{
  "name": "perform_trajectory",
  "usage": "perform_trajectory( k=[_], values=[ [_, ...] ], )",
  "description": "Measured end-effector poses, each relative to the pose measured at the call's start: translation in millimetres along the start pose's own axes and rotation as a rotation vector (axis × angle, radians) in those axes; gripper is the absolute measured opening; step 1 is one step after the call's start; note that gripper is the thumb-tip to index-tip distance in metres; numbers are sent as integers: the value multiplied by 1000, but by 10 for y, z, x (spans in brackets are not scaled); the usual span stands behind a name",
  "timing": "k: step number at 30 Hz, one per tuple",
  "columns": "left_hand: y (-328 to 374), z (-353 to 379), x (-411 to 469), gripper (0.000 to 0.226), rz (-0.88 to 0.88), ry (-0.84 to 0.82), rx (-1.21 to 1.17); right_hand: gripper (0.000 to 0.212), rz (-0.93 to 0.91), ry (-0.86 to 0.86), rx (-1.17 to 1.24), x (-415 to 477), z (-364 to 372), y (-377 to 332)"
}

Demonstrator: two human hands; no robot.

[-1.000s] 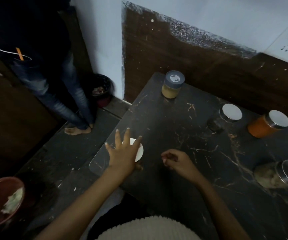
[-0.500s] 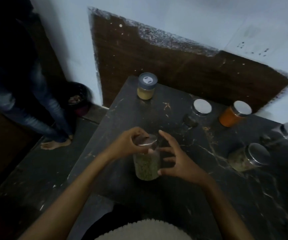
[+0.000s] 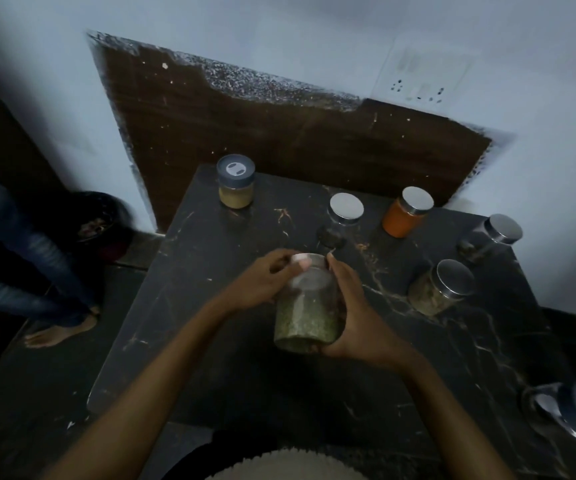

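Blur softens the glass jar (image 3: 309,306) of green flakes, held over the middle of the table (image 3: 210,341), a little toward its near edge (whether its base touches the top I cannot tell). Its steel lid (image 3: 310,260) is half hidden by the left hand (image 3: 262,285), whose fingers curl over the rim. The right hand (image 3: 352,313) wraps round the jar's side and covers that flank.

Toward the right edge stands a steel-lidded jar of pale flakes (image 3: 442,289). Along the far edge are a grey-capped jar (image 3: 236,183) at the left corner, a dark-filled jar (image 3: 342,220), an orange jar (image 3: 406,213), and at the right corner a dim jar (image 3: 490,237) whose contents I cannot read. A smeared jar (image 3: 570,414) sits at the near right corner. Off the left edge, someone's legs (image 3: 20,265) are cut off by the frame.
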State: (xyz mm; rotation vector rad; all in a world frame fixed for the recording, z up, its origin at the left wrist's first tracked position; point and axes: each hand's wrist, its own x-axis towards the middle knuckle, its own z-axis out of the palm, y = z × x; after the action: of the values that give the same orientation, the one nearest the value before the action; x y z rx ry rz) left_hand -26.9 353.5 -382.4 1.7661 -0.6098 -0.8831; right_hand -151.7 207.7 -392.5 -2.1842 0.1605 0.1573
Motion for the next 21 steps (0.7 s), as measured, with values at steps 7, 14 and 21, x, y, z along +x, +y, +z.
perform_trajectory(
  k=[7,14,21],
  values=[
    [-102,170,-64,126,312,-238,646,127,8,69,-56,-53,-136,-1],
    [-112,224,-38,114,418,-121,436,130,3,16,-43,-170,-363,15],
    [-76,240,-105,122,383,-209,281,131,75,-46,63,-291,-539,28]
  ],
)
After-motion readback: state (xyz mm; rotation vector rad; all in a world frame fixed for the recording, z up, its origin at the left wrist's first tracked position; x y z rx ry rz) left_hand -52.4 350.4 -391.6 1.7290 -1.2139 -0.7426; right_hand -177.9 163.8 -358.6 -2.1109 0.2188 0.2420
